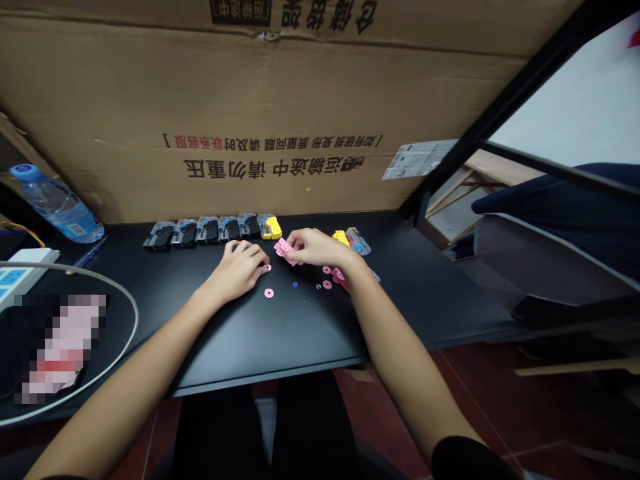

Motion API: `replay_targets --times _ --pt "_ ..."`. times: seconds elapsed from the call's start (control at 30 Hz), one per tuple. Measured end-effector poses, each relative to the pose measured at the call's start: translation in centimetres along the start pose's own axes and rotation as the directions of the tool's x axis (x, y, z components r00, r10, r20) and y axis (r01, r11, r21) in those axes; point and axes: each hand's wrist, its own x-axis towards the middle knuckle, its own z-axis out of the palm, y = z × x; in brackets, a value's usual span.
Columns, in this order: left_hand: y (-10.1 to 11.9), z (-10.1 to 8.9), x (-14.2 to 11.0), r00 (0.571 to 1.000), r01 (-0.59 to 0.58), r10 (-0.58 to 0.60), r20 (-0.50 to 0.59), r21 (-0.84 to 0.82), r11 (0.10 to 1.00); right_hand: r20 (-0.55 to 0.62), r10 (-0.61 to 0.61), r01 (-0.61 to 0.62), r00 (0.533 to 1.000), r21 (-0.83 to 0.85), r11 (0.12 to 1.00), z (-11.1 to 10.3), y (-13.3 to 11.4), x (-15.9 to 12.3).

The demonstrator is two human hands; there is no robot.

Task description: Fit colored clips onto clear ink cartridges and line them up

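My right hand (315, 248) is closed on a small pink plastic piece (283, 248) held just above the black table (225, 327). My left hand (241, 267) rests palm down on the table, fingers curled, its fingertips touching a small pink ring (267, 268). Another pink ring (269, 293) lies in front of the left hand. More pink rings (327, 283) and pink parts (338, 275) lie beside my right wrist. A tiny blue bit (295, 285) sits between the hands.
A row of several dark cartridges (207, 230) ends in a yellow one (273, 227) against a cardboard wall (250, 120). A yellow piece (341, 236) and clear part (358, 241) lie at right. Water bottle (55, 203), power strip (20, 267) and white cable (120, 293) at left.
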Motion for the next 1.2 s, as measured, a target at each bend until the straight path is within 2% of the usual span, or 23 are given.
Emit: replay_targets --times 0.1,0.2,0.33,0.4,0.53,0.63,1.07,1.13,1.2 --pt "0.3 -0.1 0.0 0.999 -0.038 0.038 0.011 0.028 0.999 0.012 -0.022 0.021 1.000 0.114 0.993 0.1 -0.2 0.1" --pt "0.6 -0.1 0.0 0.999 -0.048 0.047 0.026 0.034 0.998 0.021 -0.045 0.036 0.999 0.312 0.949 0.4 -0.8 0.3" --pt "0.4 -0.1 -0.1 0.999 -0.046 0.045 0.024 0.013 0.999 -0.043 0.001 0.025 0.999 0.584 0.811 0.9 -1.3 0.5" --pt "0.1 -0.1 -0.2 0.999 -0.028 0.027 0.028 0.014 1.000 -0.040 0.023 0.011 0.999 0.682 0.732 1.1 -1.2 0.7" --pt "-0.7 -0.1 -0.3 0.999 0.031 -0.029 0.033 -0.032 0.999 0.010 0.035 -0.029 0.999 0.791 0.610 1.4 -1.0 1.2" --pt "-1.0 -0.2 -0.3 0.998 0.049 -0.046 0.041 -0.080 0.996 0.029 0.029 -0.040 0.999 0.827 0.561 1.6 -1.0 1.4" --pt "-1.2 -0.8 -0.2 0.996 0.066 -0.059 0.064 -0.117 0.991 0.035 0.051 -0.058 0.998 0.814 0.578 2.3 -1.5 1.5" --pt "-1.1 -1.3 -0.1 0.998 0.050 -0.044 0.041 -0.151 0.987 0.025 0.056 -0.053 0.998 0.804 0.592 2.4 -1.5 1.5" --pt "-0.8 -1.9 0.1 0.998 0.050 -0.057 -0.028 -0.216 0.975 0.013 0.069 -0.052 0.998 0.790 0.610 2.5 -1.6 1.5"
